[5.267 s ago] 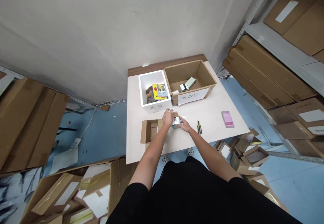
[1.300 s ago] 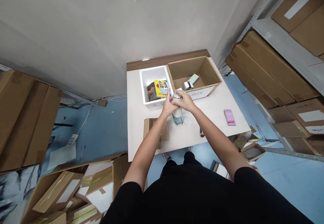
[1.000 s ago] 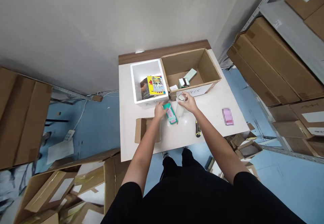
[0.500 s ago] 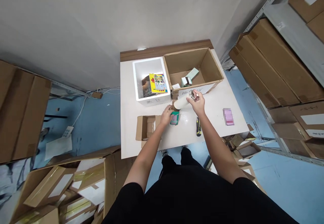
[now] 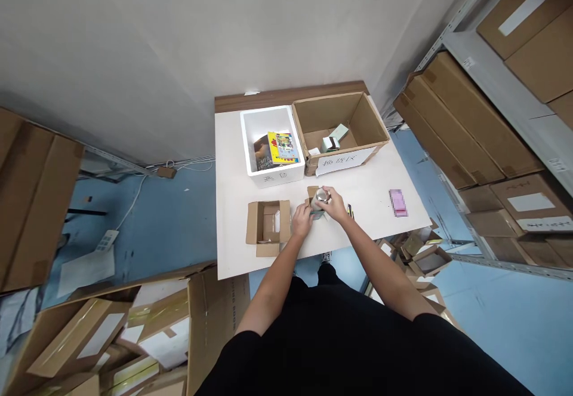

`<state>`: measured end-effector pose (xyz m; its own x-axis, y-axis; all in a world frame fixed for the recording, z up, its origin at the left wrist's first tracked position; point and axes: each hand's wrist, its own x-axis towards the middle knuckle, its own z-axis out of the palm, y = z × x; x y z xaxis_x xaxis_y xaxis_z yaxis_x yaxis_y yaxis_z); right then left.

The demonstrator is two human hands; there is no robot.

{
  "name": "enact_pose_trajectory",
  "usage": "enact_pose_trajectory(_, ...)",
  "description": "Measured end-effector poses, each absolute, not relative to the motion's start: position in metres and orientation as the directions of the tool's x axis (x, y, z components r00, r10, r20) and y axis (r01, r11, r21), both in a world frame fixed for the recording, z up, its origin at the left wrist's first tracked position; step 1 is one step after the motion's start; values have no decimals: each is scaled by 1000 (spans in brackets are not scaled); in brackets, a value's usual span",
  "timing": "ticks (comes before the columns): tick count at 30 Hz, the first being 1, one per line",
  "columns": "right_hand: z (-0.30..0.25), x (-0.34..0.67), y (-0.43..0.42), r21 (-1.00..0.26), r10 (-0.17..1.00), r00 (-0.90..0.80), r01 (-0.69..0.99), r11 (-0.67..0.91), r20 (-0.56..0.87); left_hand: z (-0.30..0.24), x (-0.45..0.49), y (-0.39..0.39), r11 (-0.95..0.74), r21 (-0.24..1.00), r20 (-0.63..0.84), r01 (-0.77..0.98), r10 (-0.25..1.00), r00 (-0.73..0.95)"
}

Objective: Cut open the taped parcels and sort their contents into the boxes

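My right hand point(image 5: 335, 203) is wrapped round the top of a pale bottle with a shiny silver lid point(image 5: 321, 195). The bottle stands nearly upright at a small green box point(image 5: 317, 214) with a brown flap; how deep it sits in the box is hidden by my fingers. My left hand point(image 5: 302, 220) is closed on the left side of that small box. Left of it, a brown carton point(image 5: 251, 223) stands with its flaps folded out. Partly behind my right wrist lies a black and yellow box cutter point(image 5: 350, 211).
At the back of the table point(image 5: 233, 264) are a white foam box point(image 5: 274, 178) holding booklets and a large cardboard box point(image 5: 380, 135) with small boxes inside. A pink blurred item point(image 5: 398, 203) lies at right. Cartons fill the shelf point(image 5: 452, 40) and a big floor box point(image 5: 217, 300).
My right hand has brought the bottle down and left, turning it from slanted to nearly upright at the small green box. My left hand stays at the box. The view has shifted slightly.
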<state>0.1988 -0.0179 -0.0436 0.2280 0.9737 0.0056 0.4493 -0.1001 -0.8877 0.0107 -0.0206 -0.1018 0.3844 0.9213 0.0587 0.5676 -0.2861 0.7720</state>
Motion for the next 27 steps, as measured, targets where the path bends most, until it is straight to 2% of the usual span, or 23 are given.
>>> enact_pose_trajectory(4,-70,181,-40,-822,996,86,564,-78,-36,-103,5,-31,-243,772,24,587,934,356)
enact_pose_trajectory(7,-82,178,-52,-809,996,56,581,-90,-71,-103,-2,-35,-209,813,8,544,937,348)
enact_pose_trajectory(9,-86,180,-56,-841,994,79,531,-107,-76,-105,-6,-34,-117,868,-23,482,961,275)
enact_pose_trajectory(12,-92,184,-57,-904,972,216,390,-173,-93,-111,-7,-25,166,915,-211,369,974,83)
enact_pose_trajectory(15,-100,183,-55,-941,929,328,223,-254,-172,-117,0,-9,305,895,-348,325,934,84)
enact_pose_trajectory(18,-105,178,-54,-943,898,371,137,-304,-236,-117,12,7,271,899,-353,344,913,203)
enact_pose_trajectory(21,-106,173,-56,-940,901,356,136,-314,-249,-111,17,18,232,913,-338,334,891,303)
enact_pose_trajectory(25,-102,171,-62,-947,946,244,187,-263,-214,-95,8,24,122,949,-237,291,885,401)
enact_pose_trajectory(27,-101,173,-65,-953,942,248,142,-266,-226,-87,-1,24,53,960,-186,277,856,482)
